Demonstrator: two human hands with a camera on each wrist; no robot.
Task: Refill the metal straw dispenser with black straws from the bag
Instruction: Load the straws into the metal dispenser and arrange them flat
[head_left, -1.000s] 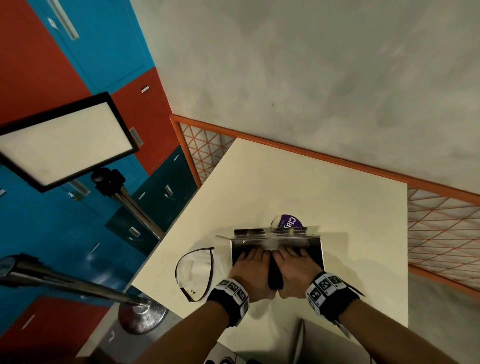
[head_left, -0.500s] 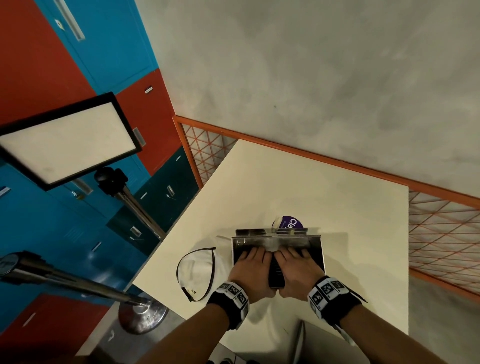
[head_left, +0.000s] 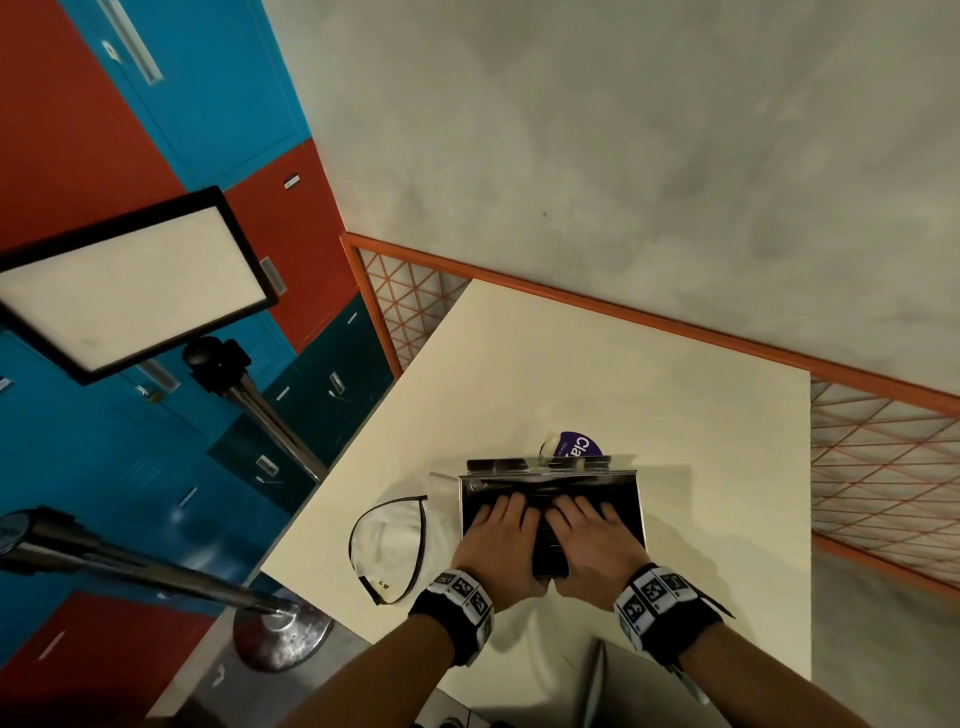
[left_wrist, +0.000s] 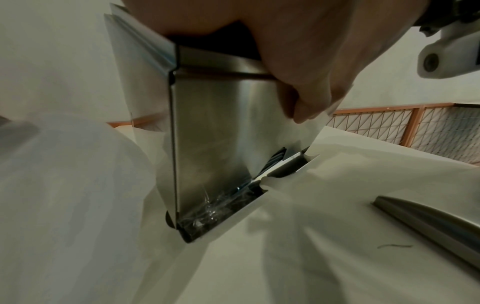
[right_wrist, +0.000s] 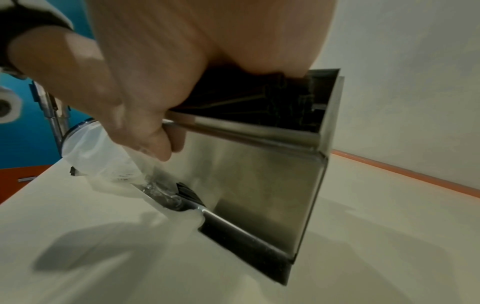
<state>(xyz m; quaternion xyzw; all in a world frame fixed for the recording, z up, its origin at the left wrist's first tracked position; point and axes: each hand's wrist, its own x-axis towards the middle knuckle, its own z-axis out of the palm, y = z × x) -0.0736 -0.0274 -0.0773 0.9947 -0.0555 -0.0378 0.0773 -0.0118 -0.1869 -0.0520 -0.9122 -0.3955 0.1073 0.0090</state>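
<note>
The metal straw dispenser (head_left: 638, 506) stands open-topped on the cream table (head_left: 597, 364). Both hands reach into it from the near side. My left hand (head_left: 498, 535) and right hand (head_left: 589, 535) lie side by side, fingers straight and flat on the black straws (head_left: 546, 545) inside. Each thumb hangs down over the near wall: the left thumb (left_wrist: 306, 102) and the right thumb (right_wrist: 158, 142). More straws (left_wrist: 275, 158) show in the bottom tray. The clear bag (head_left: 387, 545) with a dark rim lies left of the dispenser, looking flat.
A purple-labelled item (head_left: 576, 446) sits just behind the dispenser. A metal piece (head_left: 597, 686) lies near the table's front edge. A light panel (head_left: 124, 286) on a stand and a chrome post (head_left: 130, 566) stand left of the table. Orange mesh railing (head_left: 883, 467) borders it.
</note>
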